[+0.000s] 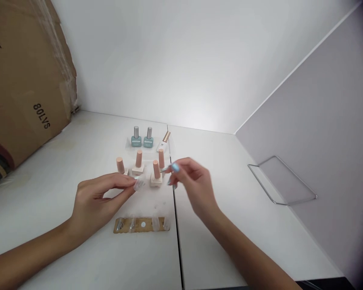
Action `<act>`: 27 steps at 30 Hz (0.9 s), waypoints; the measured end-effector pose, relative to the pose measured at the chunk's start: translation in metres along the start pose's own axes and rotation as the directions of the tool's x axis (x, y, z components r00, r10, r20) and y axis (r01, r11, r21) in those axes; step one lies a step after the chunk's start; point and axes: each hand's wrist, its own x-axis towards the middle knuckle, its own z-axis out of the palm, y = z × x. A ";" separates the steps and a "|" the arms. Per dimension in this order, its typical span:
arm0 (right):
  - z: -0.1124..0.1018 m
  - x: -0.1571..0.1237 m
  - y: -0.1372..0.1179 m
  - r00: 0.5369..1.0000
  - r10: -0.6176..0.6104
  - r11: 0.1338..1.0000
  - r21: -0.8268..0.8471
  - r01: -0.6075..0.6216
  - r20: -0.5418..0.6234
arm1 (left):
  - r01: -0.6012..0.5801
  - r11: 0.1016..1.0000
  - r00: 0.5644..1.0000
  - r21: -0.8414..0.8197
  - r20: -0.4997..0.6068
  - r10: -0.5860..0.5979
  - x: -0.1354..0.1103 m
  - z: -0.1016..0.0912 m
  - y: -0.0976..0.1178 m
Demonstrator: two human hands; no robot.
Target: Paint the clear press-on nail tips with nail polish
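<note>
My left hand (99,197) pinches a small clear artificial nail tip (139,183) between thumb and fingertips, above the table. My right hand (195,181), slightly blurred, is closed with thumb and index finger together, beside the peach-capped nail polish bottles; whatever it may hold is too small to make out. Its nails look shiny pale blue. Closest to it stands a nail polish bottle (156,179) with a peach cap. Nearer to me, a brown strip (143,229) lies on the table, with several clear nail tips (155,224) along it and a whitish round spot in its middle.
Two teal nail polish bottles (136,140) and a tilted white one (162,146) stand in a clear tray (128,141) at the back. Large cardboard (27,80) leans at the left. On the right is a metal wire frame (266,192). A dark seam (177,225) divides the white table.
</note>
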 end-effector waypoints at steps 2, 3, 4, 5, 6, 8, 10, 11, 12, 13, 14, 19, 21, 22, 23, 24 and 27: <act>-0.012 0.007 -0.001 0.981 -0.120 0.988 -0.112 0.104 -0.150 | 0.033 0.999 0.999 -0.011 -0.011 -0.033 -0.001 -0.001 -0.003; -0.017 0.010 -0.001 0.974 -0.146 0.978 -0.175 0.116 -0.171 | 0.051 0.998 0.999 -0.021 -0.008 -0.052 -0.001 -0.001 -0.003; -0.021 0.012 -0.001 0.971 -0.155 0.964 -0.243 0.108 -0.181 | 0.073 0.997 0.997 -0.032 -0.004 -0.073 -0.001 -0.001 -0.003; -0.024 0.013 0.000 0.972 -0.152 0.958 -0.270 0.100 -0.180 | 0.101 0.994 0.995 -0.043 0.002 -0.101 -0.001 0.000 -0.002; -0.025 0.013 0.000 0.971 -0.155 0.952 -0.290 0.097 -0.183 | 0.133 0.990 0.991 -0.057 0.011 -0.133 -0.001 0.001 -0.001; -0.025 0.011 0.001 0.972 -0.148 0.942 -0.327 0.082 -0.183 | 0.201 0.976 0.979 -0.085 0.032 -0.199 0.001 0.002 0.001; -0.022 0.009 0.003 0.970 -0.142 0.932 -0.358 0.064 -0.196 | 0.261 0.959 0.965 -0.108 0.053 -0.257 0.002 0.004 0.001; -0.022 0.008 0.003 0.968 -0.141 0.928 -0.368 0.057 -0.205 | 0.284 0.952 0.958 -0.114 0.059 -0.279 0.002 0.005 0.001; -0.023 0.008 0.005 0.967 -0.137 0.924 -0.381 0.046 -0.216 | 0.302 0.946 0.953 -0.117 0.064 -0.296 0.002 0.005 0.001; -0.024 0.009 0.006 0.963 -0.143 0.911 -0.411 0.037 -0.230 | 0.314 0.942 0.949 -0.117 0.068 -0.308 0.002 0.006 0.001; -0.026 0.010 0.008 0.960 -0.166 0.897 -0.439 0.052 -0.226 | 0.322 0.939 0.946 -0.117 0.072 -0.316 0.001 0.006 0.000; -0.029 0.016 0.018 0.929 -0.336 0.844 -0.488 0.224 -0.154 | 0.340 0.932 0.939 -0.122 0.102 -0.329 -0.002 0.007 -0.001; -0.024 0.014 0.020 0.927 -0.359 0.829 -0.493 0.263 -0.108 | 0.356 0.926 0.932 -0.126 0.121 -0.341 -0.002 0.007 -0.001; -0.019 0.012 0.020 0.928 -0.366 0.821 -0.495 0.285 -0.074 | 0.365 0.922 0.928 -0.129 0.132 -0.349 -0.002 0.007 -0.001; -0.015 0.011 0.020 0.929 -0.367 0.814 -0.496 0.302 -0.038 | 0.376 0.917 0.923 -0.133 0.142 -0.357 -0.001 0.007 -0.001; -0.011 0.009 0.021 0.929 -0.370 0.806 -0.499 0.318 -0.006 | 0.384 0.913 0.919 -0.137 0.154 -0.363 -0.001 0.008 -0.001; 0.000 0.007 0.025 0.929 -0.357 0.750 -0.562 0.348 0.099 | 0.389 0.909 0.914 -0.152 0.185 -0.360 0.000 0.008 0.000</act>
